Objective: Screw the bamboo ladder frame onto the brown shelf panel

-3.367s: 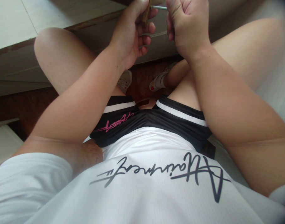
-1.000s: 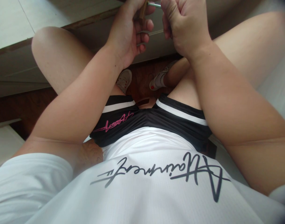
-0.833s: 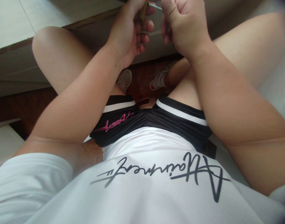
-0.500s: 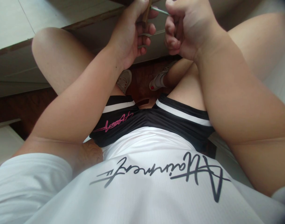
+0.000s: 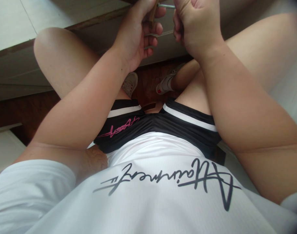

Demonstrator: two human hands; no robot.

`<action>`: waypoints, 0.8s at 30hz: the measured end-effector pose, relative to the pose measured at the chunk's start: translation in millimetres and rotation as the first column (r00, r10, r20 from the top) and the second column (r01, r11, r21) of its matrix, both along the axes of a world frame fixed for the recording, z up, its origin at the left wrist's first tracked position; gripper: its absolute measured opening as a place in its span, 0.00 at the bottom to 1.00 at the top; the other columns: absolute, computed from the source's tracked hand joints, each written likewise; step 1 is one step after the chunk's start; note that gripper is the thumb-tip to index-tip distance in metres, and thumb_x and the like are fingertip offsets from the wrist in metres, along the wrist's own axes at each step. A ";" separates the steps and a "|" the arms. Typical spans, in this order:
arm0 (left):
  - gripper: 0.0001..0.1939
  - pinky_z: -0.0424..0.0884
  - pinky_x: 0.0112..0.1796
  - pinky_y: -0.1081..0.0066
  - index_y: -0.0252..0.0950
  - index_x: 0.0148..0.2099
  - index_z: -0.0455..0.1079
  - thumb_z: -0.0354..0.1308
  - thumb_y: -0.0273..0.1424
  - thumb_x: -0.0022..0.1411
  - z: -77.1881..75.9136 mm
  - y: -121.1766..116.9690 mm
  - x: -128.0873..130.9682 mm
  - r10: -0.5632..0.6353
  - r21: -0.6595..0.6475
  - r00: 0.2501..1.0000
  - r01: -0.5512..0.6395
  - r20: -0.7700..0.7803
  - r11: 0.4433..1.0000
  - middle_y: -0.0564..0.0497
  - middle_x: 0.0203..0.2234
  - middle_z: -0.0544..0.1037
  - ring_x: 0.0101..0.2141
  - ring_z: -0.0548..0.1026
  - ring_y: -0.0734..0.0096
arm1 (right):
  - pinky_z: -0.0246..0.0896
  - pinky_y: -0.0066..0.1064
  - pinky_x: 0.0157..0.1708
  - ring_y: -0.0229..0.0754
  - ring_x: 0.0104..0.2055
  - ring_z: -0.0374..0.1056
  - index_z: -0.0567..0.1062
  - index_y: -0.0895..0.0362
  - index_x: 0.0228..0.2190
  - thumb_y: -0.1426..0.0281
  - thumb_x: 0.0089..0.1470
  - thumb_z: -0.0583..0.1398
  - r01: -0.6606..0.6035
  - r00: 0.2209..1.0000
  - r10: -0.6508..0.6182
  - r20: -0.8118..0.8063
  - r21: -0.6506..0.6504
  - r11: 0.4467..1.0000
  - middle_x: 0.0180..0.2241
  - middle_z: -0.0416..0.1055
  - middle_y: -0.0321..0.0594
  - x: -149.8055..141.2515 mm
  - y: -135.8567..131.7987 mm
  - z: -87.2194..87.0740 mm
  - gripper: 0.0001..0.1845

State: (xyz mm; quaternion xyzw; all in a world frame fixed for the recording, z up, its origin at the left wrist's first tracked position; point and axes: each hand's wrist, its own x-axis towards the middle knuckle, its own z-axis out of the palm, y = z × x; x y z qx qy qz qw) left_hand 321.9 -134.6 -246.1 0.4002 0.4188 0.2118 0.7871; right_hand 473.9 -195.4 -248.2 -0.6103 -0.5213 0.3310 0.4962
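Note:
At the top middle, my left hand [image 5: 141, 35] grips a small flat brown piece [image 5: 152, 14] that looks like wood, between thumb and index finger. Its lower fingers are loosely curled, and the frame edge cuts off the upper part of the piece. My right hand [image 5: 199, 29] is closed on a thin silvery metal rod [image 5: 167, 6]. The rod lies nearly level and its far end meets the brown piece; whether it goes in or only touches, I cannot tell. Any handle is hidden inside the right hand.
A pale tabletop [image 5: 9, 22] with a brown edge lies at the upper left, with a light panel [image 5: 17, 73] below it. My bent knees spread either side of my hands. Below are my shoes [image 5: 130, 84] on a dark reddish-brown floor [image 5: 148, 81].
My right hand has turned at the wrist, so its back now faces up more and its fingers are less visible. The rod has become more level. My left hand is almost still.

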 end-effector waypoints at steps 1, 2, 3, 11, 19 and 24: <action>0.23 0.57 0.19 0.78 0.33 0.43 0.74 0.51 0.48 0.68 0.0 0.4 -0.3 0.000 0.002 1.000 0.000 0.003 1.000 0.54 0.26 0.70 0.19 0.65 0.79 | 0.42 0.24 0.21 0.28 0.15 0.52 0.63 0.59 0.13 0.65 0.68 0.55 -0.017 0.998 0.015 0.053 0.021 1.000 0.12 0.55 0.31 2.3 -0.8 -1.2 0.30; 0.23 0.57 0.19 0.78 0.33 0.43 0.73 0.52 0.48 0.68 -0.1 0.7 -0.6 0.000 0.004 1.000 0.000 0.008 1.000 0.54 0.26 0.70 0.20 0.65 0.80 | 0.43 0.24 0.22 0.28 0.16 0.52 0.64 0.60 0.14 0.64 0.68 0.55 -0.031 0.994 0.028 0.109 0.028 0.999 0.12 0.56 0.31 4.4 -1.8 -1.6 0.30; 0.23 0.57 0.19 0.78 0.33 0.43 0.73 0.52 0.49 0.67 -0.4 0.9 -0.8 -0.003 0.008 1.000 0.003 0.013 1.000 0.54 0.26 0.70 0.20 0.65 0.80 | 0.43 0.24 0.24 0.28 0.17 0.53 0.66 0.60 0.15 0.62 0.68 0.54 -0.047 0.986 0.042 0.163 0.030 0.998 0.13 0.56 0.32 6.2 -2.8 -1.5 0.30; 0.24 0.58 0.19 0.78 0.34 0.44 0.73 0.52 0.51 0.67 -4.7 2.9 -3.1 -0.025 0.018 1.000 0.025 0.009 1.000 0.54 0.27 0.70 0.21 0.65 0.79 | 0.46 0.24 0.23 0.28 0.17 0.55 0.68 0.61 0.17 0.61 0.69 0.53 -0.025 0.984 0.031 0.176 -0.034 0.999 0.14 0.58 0.32 0.7 -6.0 2.3 0.30; 0.25 0.57 0.19 0.77 0.35 0.42 0.73 0.53 0.53 0.65 -4.4 1.0 -2.4 -0.054 0.028 0.999 0.054 -0.001 0.998 0.53 0.28 0.71 0.21 0.65 0.78 | 0.36 0.26 0.11 0.34 0.10 0.46 0.59 0.55 0.17 0.63 0.68 0.45 -0.226 0.860 -0.046 -0.508 -0.462 0.858 0.12 0.50 0.31 3.4 -5.8 15.7 0.27; 0.25 0.57 0.19 0.77 0.34 0.41 0.73 0.53 0.53 0.65 -5.6 0.0 -0.8 -0.046 0.027 0.999 0.045 0.010 0.999 0.54 0.27 0.71 0.21 0.66 0.78 | 0.37 0.27 0.11 0.34 0.10 0.43 0.57 0.55 0.17 0.64 0.67 0.45 -0.253 0.828 -0.083 -0.555 -0.501 0.828 0.12 0.44 0.30 4.0 -6.0 21.7 0.26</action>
